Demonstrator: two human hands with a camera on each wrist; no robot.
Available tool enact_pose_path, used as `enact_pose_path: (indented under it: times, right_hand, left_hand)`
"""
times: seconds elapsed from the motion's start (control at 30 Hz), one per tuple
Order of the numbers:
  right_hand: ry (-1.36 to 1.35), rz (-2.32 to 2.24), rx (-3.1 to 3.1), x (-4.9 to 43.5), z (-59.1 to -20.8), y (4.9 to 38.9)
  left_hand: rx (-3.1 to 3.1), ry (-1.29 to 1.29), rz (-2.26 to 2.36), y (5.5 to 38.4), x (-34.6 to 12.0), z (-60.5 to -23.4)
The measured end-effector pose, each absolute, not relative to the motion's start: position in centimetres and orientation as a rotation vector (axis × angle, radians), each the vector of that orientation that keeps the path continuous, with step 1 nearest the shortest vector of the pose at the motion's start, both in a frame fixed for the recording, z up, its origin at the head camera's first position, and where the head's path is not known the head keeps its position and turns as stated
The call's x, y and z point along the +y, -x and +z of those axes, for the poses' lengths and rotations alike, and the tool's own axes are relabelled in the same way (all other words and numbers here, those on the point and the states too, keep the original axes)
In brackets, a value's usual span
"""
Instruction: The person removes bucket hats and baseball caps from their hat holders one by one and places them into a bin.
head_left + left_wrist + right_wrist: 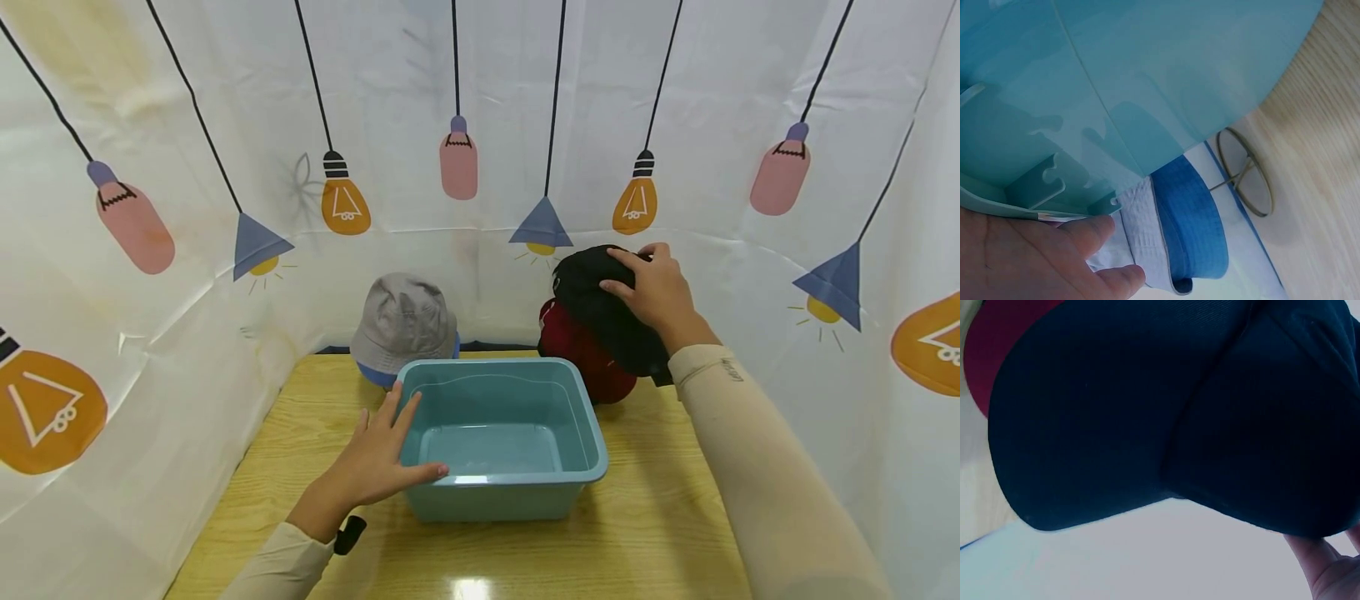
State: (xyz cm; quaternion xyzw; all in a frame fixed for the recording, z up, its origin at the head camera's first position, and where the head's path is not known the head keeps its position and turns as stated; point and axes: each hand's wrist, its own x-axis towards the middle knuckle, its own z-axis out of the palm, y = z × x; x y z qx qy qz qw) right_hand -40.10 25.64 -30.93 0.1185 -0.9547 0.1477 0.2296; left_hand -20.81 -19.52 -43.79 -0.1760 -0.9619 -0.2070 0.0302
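A light-blue plastic tub [517,478] sits on the wooden table, its inside bare. Against its left rim rests my left hand [369,462], fingers spread and the thumb along the front edge. At the back right, my right hand [660,292] holds a black cap [596,287] by its crown. Behind and below that cap is a dark red cap [566,337], partly covered by it. The right wrist view shows the black cap's brim [1079,437] large, with fingers [1313,556] at its edge.
A grey bucket hat [405,321] is stacked over a blue hat [373,375] behind the tub at left. Under them a round wire base [1267,194] stands on the table [660,517]. White curtain [480,275] with printed lamps surrounds the table.
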Motion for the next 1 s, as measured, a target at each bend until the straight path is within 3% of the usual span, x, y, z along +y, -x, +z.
enact_pose_path:
  times: [1.0]
  right_hand:
    - [-0.384, 0.425, -2.469, 23.5, -27.4, 37.2]
  left_hand:
    - [-3.016, 0.518, -0.597, 21.0, -19.4, -43.7]
